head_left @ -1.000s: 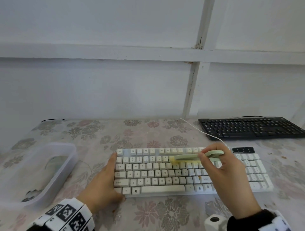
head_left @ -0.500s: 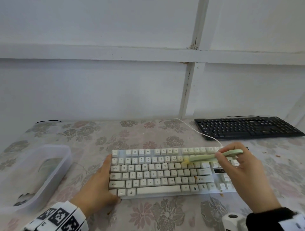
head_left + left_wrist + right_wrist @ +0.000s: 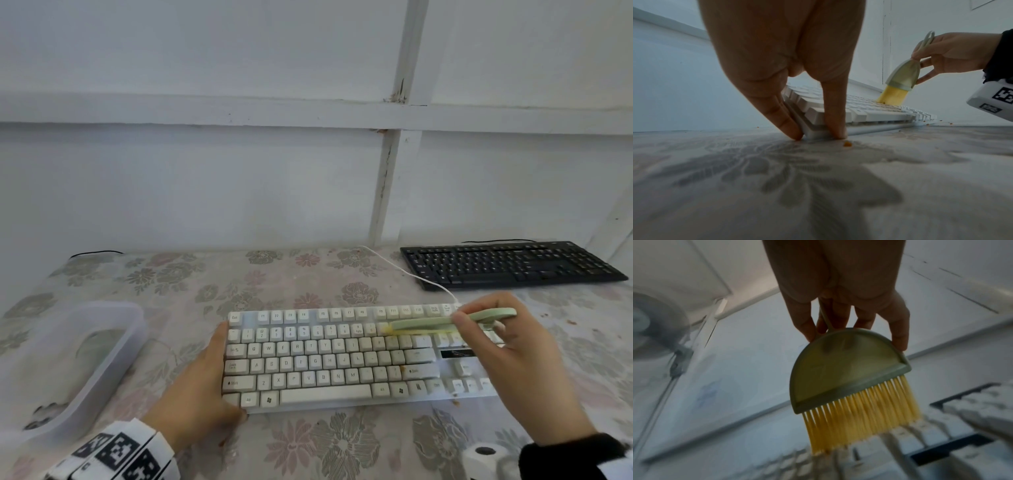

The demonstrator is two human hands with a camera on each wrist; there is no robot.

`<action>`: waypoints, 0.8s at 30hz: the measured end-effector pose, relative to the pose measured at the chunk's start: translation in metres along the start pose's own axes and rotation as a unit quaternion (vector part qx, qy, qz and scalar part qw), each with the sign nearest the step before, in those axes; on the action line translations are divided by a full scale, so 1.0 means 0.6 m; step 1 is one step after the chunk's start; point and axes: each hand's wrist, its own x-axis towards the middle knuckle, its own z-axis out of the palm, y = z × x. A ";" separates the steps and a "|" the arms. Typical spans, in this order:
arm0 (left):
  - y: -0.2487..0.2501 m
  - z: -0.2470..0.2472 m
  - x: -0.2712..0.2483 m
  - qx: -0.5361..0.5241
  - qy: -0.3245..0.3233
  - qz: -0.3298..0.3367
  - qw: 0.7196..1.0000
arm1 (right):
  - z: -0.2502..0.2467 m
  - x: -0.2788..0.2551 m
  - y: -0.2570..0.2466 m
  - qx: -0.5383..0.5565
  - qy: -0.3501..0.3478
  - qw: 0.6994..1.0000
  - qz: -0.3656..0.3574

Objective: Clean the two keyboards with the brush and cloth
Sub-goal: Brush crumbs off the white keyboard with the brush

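A white keyboard (image 3: 329, 356) lies in front of me on the flowered table. My left hand (image 3: 202, 387) presses straight fingers (image 3: 789, 120) against its left end. My right hand (image 3: 513, 346) pinches the thin handle of a pale green brush (image 3: 445, 321) with yellow bristles (image 3: 859, 415). The bristles touch the number row at the keyboard's upper right (image 3: 890, 97). A black keyboard (image 3: 507, 263) lies at the back right, apart from both hands. No cloth is clearly visible.
A clear plastic tub (image 3: 68, 363) stands at the left with something dark and greenish inside. A white cable (image 3: 404, 270) runs from the white keyboard toward the wall. Orange crumbs (image 3: 847, 143) dot the tablecloth (image 3: 308, 281). The wall rises right behind the table.
The brush has swept rightward along the upper key rows, from the middle toward the right end. My left hand stays at the keyboard's left edge. My head view has shifted slightly.
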 end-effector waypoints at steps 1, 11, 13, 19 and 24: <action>-0.001 0.000 0.000 0.003 0.000 0.000 1.000 | 0.001 -0.001 0.000 0.009 -0.004 1.000 -0.003; -0.017 0.001 0.008 0.016 -0.011 -0.009 1.000 | -0.046 0.019 0.027 -0.010 0.044 0.999 0.000; -0.019 0.002 0.009 0.027 -0.009 -0.013 1.000 | -0.049 0.016 0.034 0.035 0.031 0.999 0.010; -0.007 0.001 0.007 0.035 -0.004 -0.010 0.999 | -0.077 0.024 0.072 -0.009 0.033 0.999 0.023; -0.010 0.004 0.007 0.043 0.003 -0.021 0.999 | -0.100 0.030 0.079 -0.087 0.065 0.994 0.015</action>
